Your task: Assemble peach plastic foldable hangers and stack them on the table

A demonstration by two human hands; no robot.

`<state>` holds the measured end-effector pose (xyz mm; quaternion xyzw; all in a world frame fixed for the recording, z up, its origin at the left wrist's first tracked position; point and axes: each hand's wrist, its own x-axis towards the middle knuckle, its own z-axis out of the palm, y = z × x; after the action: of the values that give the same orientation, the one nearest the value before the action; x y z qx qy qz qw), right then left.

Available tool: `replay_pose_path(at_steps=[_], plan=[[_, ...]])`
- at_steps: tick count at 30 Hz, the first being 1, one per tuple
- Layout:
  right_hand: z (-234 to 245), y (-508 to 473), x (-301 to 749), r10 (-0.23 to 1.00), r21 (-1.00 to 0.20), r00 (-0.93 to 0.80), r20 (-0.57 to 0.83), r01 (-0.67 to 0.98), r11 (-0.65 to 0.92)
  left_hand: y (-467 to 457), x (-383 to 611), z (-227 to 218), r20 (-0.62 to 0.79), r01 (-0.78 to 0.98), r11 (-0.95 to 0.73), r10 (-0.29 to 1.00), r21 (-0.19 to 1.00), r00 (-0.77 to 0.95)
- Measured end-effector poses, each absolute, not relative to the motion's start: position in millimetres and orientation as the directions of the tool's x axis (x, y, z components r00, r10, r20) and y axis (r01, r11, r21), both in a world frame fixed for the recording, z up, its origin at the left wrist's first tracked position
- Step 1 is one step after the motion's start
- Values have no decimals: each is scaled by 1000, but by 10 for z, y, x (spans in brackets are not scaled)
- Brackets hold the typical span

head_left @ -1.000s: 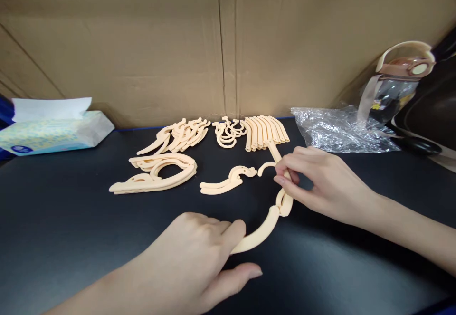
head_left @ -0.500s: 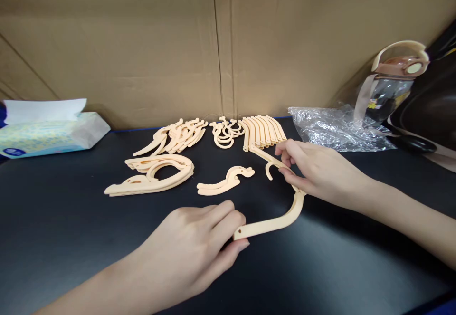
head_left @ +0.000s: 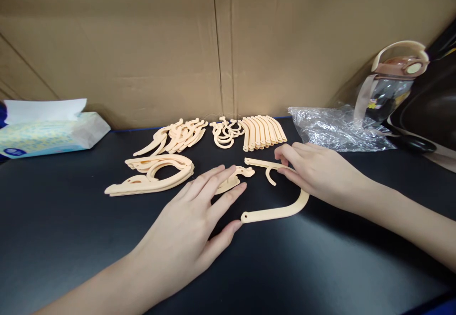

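Observation:
A beige plastic folding hanger (head_left: 276, 212), partly put together, lies bent in a U on the dark tabletop. My right hand (head_left: 320, 172) pinches its far right side, where a small hook curls inward; the fingers cover part of the joint. Over a pair of curved beige hanger arms (head_left: 245, 171), my left hand (head_left: 185, 224) reaches with fingers spread. Its thumb is beside the near end of the hanger; whether it touches cannot be told. Left of these lie stacked hangers (head_left: 171, 180) with their hooks folded inside.
Along the back edge lie loose curved arms (head_left: 187, 134), small hooks (head_left: 224, 139) and a neat row of bent arms (head_left: 263, 132). A tissue pack (head_left: 57, 137) sits left; a clear plastic bag (head_left: 320, 127) and drink bottle (head_left: 395, 87) stand right. Cardboard (head_left: 142, 53) walls the back.
My left hand has let go of the hanger's near end and moved forward, fingers spreading over the loose arm pair. The hanger has settled lower and flatter, still in my right hand.

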<state>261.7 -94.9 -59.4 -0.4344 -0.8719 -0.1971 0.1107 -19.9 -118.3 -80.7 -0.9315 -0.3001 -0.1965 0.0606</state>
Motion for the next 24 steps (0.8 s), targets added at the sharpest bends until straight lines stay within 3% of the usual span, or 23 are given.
replay_pose_path(at_steps=[7,12,18,24], plan=[[-599,-958,2601,713,279,-606,353,796,538,-1161,-217,-786,270,587,-809,565,-1,779],[-607,-949,2613,731,250,-607,313,795,553,-1182,-197,-750,307,588,-807,546,-57,779],[-562,-999,2574,689,303,-646,329,763,571,-1191,-158,-755,384,586,-802,508,-116,771],[-522,-1184,2433,521,102,-761,386,597,796,-1184,-157,-736,419,581,-751,439,-314,794]])
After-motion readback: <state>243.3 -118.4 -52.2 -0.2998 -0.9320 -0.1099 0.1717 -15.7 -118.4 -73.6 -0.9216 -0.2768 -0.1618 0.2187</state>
